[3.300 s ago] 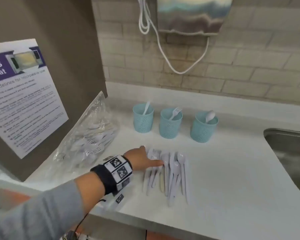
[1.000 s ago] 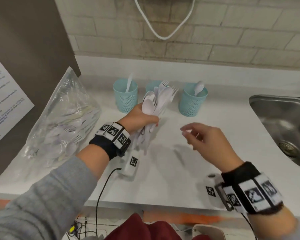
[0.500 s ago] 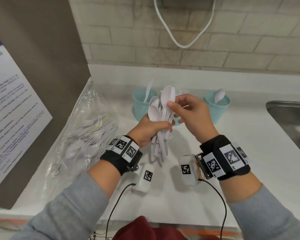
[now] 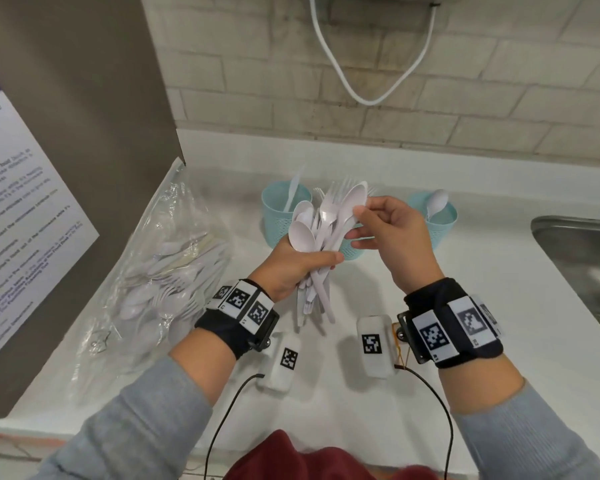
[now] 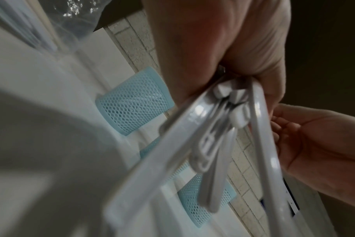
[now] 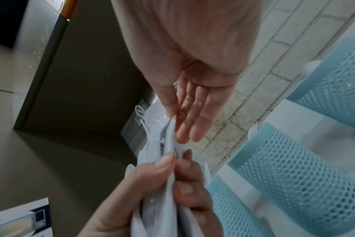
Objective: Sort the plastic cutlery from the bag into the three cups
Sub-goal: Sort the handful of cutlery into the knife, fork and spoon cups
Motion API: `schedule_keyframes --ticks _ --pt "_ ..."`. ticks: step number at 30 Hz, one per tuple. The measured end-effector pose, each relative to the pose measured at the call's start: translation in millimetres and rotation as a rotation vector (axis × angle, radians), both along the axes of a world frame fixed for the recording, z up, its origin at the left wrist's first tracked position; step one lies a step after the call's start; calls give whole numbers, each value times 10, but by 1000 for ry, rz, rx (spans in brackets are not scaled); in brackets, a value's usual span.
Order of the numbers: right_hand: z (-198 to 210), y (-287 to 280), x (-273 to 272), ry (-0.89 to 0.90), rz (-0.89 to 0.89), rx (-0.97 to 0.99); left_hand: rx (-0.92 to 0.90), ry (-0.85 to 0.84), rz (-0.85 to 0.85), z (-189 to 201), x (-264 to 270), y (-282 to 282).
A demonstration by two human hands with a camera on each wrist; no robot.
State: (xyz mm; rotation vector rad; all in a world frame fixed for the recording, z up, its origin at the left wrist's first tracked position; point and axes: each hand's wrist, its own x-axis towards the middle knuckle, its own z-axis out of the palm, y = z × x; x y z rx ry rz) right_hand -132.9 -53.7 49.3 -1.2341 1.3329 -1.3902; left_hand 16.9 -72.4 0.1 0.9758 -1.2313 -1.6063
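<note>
Cutlery [image 4: 321,237] stands in a mixed white bundle of spoons and forks in the head view, gripped round the handles by the left hand [image 4: 293,268] above the middle of the counter [image 4: 482,306]; the right hand [image 4: 392,233] pinches a spoon bowl at the top of the bundle between thumb and fingers. Along the counter's back edge the left cup [image 4: 274,220] holds one knife and the right cup [image 4: 442,223] one spoon, the middle cup being mostly hidden. The bag [image 4: 167,271] at the counter's left edge looks far from empty, so sorting seems barely begun. In the left wrist view, the handles [image 5: 223,128] splay out below the closed left fist. In the right wrist view, the right thumb presses one utensil against the fingers [image 6: 192,125], with a fork showing in the middle cup [image 6: 290,168].
</note>
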Motion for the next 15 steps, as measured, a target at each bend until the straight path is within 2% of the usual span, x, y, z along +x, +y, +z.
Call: schedule_keyframes --ticks 5,9,15 --pt "37 -49 -112 -104 2 -13 -20 11 -29 4 -28 -29" --pt "60 -114 -183 -190 -50 -10 -28 -8 24 -3 -40 -38" --pt "156 -181 -212 -310 -147 -233 -53 -61 139 -29 -24 -111"
